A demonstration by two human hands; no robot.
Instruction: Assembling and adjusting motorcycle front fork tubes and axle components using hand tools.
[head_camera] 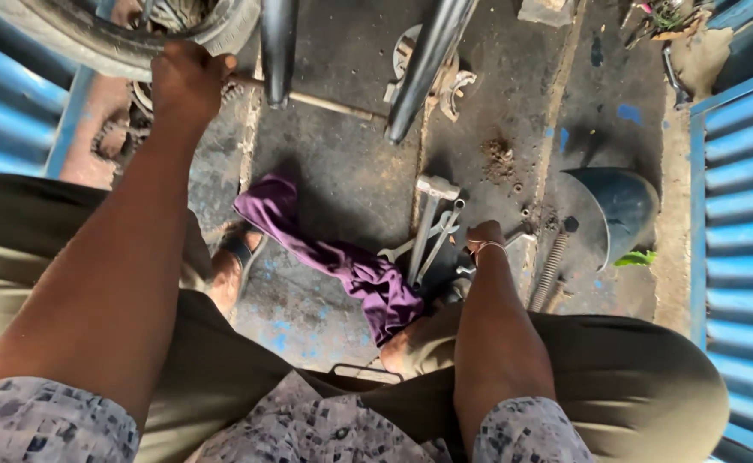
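Note:
My left hand (186, 79) is closed around a thin metal rod (325, 105) that runs through a wheel with a black tyre (93, 43) at the top left. My right hand (484, 236) reaches down to the concrete floor among tools; only its back and wrist show, with a thin bracelet, and its fingers are hidden. Right beside it lie two spanners (441, 236) and a hammer (428, 214). A purple rag (342, 261) lies on the floor between my knees.
Two dark fork tubes (428, 60) hang down from the top. A coil spring (549, 270) and a black curved mudguard (621, 210) lie at the right. Blue corrugated sheets (741, 214) line both sides. My sandalled foot (235, 257) rests left of the rag.

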